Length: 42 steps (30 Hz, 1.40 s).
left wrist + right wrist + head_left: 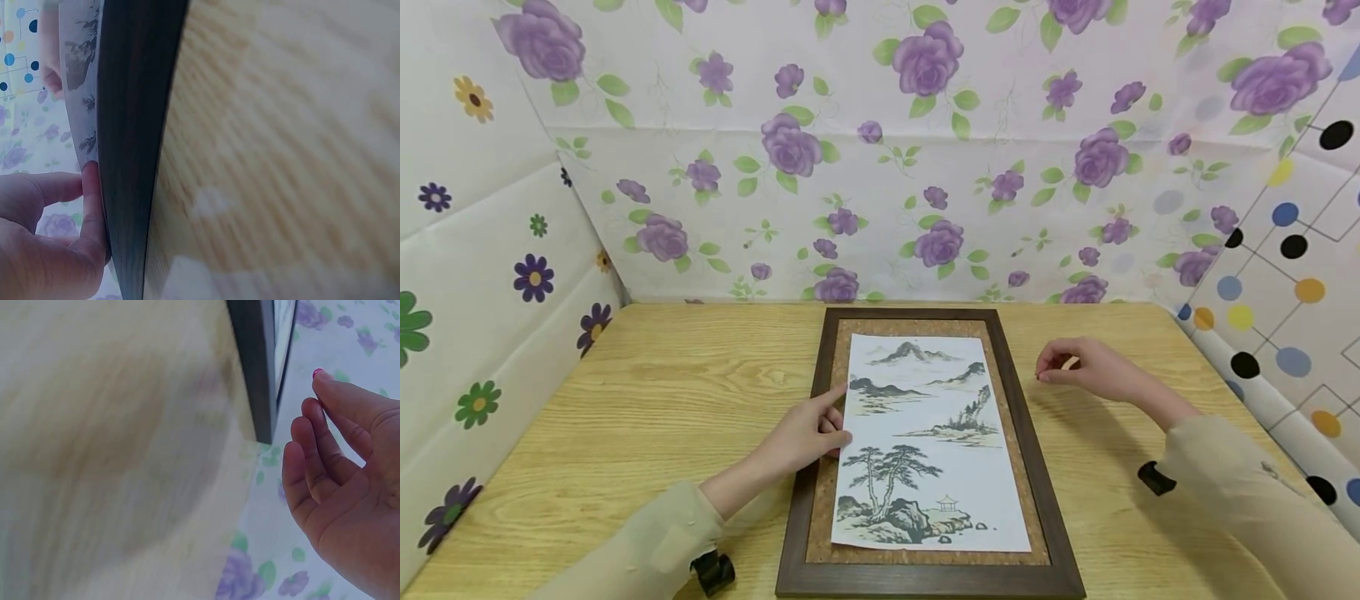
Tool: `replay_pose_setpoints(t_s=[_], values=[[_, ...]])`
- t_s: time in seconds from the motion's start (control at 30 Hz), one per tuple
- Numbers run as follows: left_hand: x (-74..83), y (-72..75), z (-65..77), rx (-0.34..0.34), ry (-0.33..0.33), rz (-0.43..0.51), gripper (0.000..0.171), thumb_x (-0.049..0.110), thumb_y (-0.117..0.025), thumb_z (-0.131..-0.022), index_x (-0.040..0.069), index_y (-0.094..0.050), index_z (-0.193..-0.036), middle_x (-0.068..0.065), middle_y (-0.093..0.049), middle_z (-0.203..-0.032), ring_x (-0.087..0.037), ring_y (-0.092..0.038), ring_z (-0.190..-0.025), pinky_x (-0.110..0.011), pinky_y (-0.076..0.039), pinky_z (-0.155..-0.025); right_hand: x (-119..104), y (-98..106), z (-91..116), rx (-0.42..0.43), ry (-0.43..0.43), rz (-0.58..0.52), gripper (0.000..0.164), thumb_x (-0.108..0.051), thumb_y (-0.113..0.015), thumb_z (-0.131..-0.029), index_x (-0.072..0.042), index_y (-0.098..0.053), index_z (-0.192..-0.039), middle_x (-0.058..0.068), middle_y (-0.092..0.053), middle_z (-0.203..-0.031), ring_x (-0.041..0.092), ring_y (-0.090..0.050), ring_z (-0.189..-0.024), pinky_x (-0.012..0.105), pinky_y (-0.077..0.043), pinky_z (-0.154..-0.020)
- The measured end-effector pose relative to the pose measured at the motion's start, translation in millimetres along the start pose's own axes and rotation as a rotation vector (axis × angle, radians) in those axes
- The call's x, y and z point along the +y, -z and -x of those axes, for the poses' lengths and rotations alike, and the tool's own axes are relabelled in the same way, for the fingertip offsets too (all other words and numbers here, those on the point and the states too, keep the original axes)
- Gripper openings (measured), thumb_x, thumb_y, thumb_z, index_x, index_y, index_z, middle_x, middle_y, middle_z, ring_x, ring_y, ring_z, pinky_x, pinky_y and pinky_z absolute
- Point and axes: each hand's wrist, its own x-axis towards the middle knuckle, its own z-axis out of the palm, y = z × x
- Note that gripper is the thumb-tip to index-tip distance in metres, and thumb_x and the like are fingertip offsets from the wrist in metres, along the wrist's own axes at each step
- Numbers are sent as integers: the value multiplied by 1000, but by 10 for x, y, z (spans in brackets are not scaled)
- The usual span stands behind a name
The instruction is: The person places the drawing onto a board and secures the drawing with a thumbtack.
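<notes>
A sheet of paper [917,500] printted with mountains, pines and a pavilion lies on a cork board [822,508] with a dark brown frame [925,579]. At the sheet's left edge, my left hand [801,433] rests across the frame. Its index finger and thumb are stretched out and touch the paper, while the other fingers bend under. To the right of the board, my right hand [1093,367] is raised over the table. Between its thumb and index fingertips is a tiny pink thing [317,372], which looks like a push pin; most of it is hidden.
The board lies on a light wood-grain table [700,375]. Behind it hangs a cloth with purple roses [790,146]. A flower-patterned cloth [482,233] closes the left side, and a dotted cloth [1292,308] the right. Both wrists carry black straps [1156,478].
</notes>
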Motion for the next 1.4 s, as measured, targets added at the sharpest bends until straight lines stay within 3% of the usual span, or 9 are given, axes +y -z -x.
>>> replay_pose_setpoints(t_s=[0.27, 0.6, 1.03, 1.23, 1.4], values=[[0, -1, 6, 9, -6, -15, 77, 3, -65, -90, 2, -26, -156, -9, -60, -88, -13, -59, -68, -25, -56, -64, -107, 0, -318, -41, 30, -40, 8, -23, -65, -96, -17, -69, -97, 1, -69, -93, 10, -63, -85, 26, -54, -75], [5, -7, 9, 9, -9, -18, 76, 3, -65, -91, 1, -25, -156, -9, -59, -88, -13, -59, -68, -24, -55, -63, -275, -14, -661, -104, 33, -109, 15, -21, -63, -97, -8, -68, -103, 13, -69, -100, 32, -65, -93, 33, -55, -80], [13, -5, 9, 10, -6, -13, 76, 2, -66, -90, 1, -26, -156, -9, -60, -89, -13, -60, -69, -24, -56, -64, -398, -109, -1024, -118, 97, -51, 11, -22, -60, -99, -13, -67, -102, 12, -69, -98, 27, -61, -85, 28, -47, -72], [13, -2, 15, 11, -12, -21, 77, 2, -66, -90, 2, -26, -156, -9, -60, -88, -13, -59, -68, -24, -55, -64, -489, -174, -1165, -126, 131, -59, 10, -18, -60, -99, -11, -67, -101, 15, -69, -100, 20, -59, -84, 32, -47, -76], [7, -6, 13, 11, -12, -10, 77, 3, -66, -90, 2, -26, -156, -9, -60, -89, -13, -59, -69, -25, -55, -64, -512, -246, -1288, -131, 127, -83, 12, -16, -59, -100, -8, -67, -101, 17, -70, -99, 24, -58, -82, 30, -46, -74]])
